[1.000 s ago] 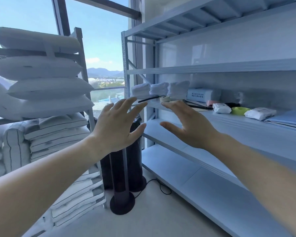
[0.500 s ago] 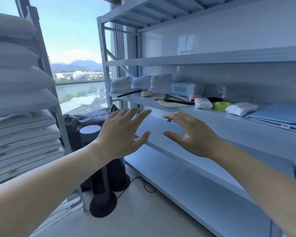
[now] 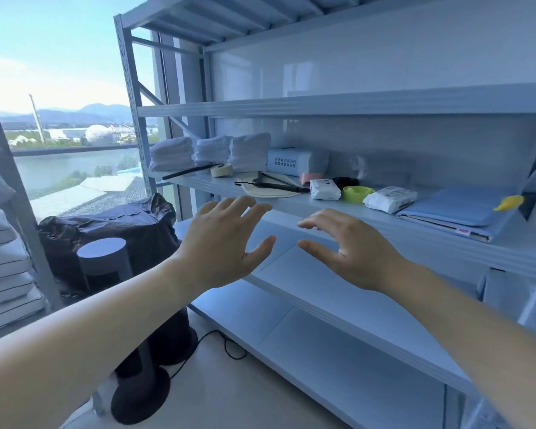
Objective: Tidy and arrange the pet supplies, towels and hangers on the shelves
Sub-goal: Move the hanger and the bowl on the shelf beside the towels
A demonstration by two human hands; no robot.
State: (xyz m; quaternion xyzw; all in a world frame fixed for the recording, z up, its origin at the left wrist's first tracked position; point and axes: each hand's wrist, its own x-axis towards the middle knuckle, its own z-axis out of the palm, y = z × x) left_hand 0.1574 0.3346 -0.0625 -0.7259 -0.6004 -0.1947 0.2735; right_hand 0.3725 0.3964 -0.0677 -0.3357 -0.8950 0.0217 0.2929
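Observation:
On the middle shelf [image 3: 446, 230] three stacks of folded white towels [image 3: 211, 151] stand at the left end. Black hangers [image 3: 273, 184] lie on a pale flat pad, and another black hanger [image 3: 188, 171] lies by a roll of tape [image 3: 222, 170]. Further right are a blue box [image 3: 294, 161], two white wipe packs [image 3: 324, 188], a green bowl [image 3: 357, 193], a black bowl [image 3: 345, 182] and folded blue pads [image 3: 455, 209]. My left hand [image 3: 220, 243] and my right hand [image 3: 350, 246] hover with fingers spread in front of the shelf, below its edge, holding nothing.
The two lower shelves [image 3: 338, 292] are bare. A black bag [image 3: 112, 224] and a dark cylindrical stand [image 3: 106, 258] with a round base sit on the floor at the left, with a cable. White pillows [image 3: 0, 258] are stacked on another rack at far left.
The view has swung right and closer to the shelf, so the pillow rack slid out to the left. Both hands stay raised and empty; the right fingers have curled slightly.

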